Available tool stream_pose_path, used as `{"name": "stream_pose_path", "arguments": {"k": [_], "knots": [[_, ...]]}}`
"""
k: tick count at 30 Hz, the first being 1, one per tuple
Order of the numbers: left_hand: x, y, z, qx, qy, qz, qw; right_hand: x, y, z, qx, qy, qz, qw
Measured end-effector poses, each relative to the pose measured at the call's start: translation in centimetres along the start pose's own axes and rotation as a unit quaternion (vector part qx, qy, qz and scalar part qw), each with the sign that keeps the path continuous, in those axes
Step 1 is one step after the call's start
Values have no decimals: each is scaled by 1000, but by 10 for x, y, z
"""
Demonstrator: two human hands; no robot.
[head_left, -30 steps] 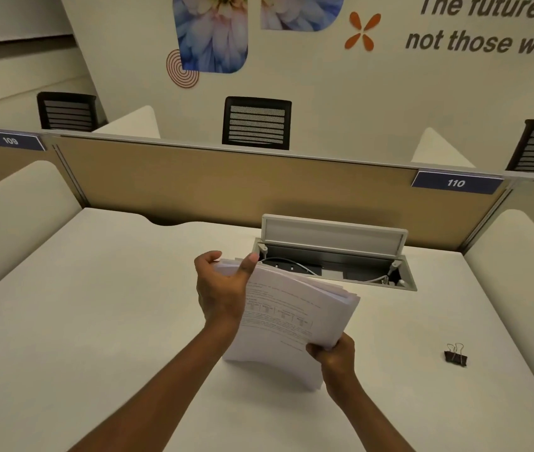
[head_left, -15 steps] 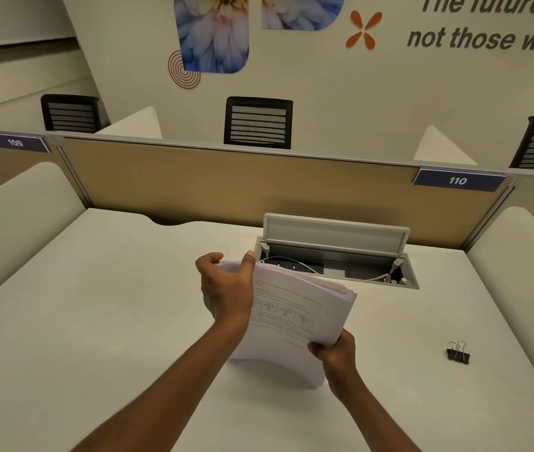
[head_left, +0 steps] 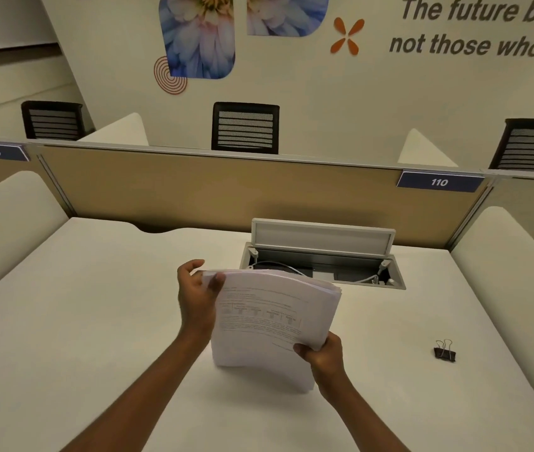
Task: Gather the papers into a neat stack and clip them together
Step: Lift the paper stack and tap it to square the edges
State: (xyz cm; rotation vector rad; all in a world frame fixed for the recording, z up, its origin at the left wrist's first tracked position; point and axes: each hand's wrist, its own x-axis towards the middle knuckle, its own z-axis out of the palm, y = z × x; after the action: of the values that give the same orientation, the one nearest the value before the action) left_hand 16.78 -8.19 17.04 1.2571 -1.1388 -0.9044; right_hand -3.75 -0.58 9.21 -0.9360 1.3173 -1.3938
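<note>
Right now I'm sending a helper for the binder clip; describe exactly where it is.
On the white desk, look right of the held paper stack, below the 110 label. The black binder clip lies alone, with silver wire handles.

Shared office: desk dividers (head_left: 220, 187) numbered 109, 110 (head_left: 439, 182); mesh chairs (head_left: 245, 128); desk cable box (head_left: 322, 256).

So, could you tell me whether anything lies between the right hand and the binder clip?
Nothing visible does. The desk is bare between the right hand and the binder clip, but both hands are occupied holding the paper stack.
</note>
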Motion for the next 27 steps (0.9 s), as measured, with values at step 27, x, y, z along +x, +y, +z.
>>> {"name": "stream_pose_path", "arguments": {"k": [27], "knots": [[-14,-57,-5,-49,-160,-177,970,3,6,-1,-25,51,16,998]]}}
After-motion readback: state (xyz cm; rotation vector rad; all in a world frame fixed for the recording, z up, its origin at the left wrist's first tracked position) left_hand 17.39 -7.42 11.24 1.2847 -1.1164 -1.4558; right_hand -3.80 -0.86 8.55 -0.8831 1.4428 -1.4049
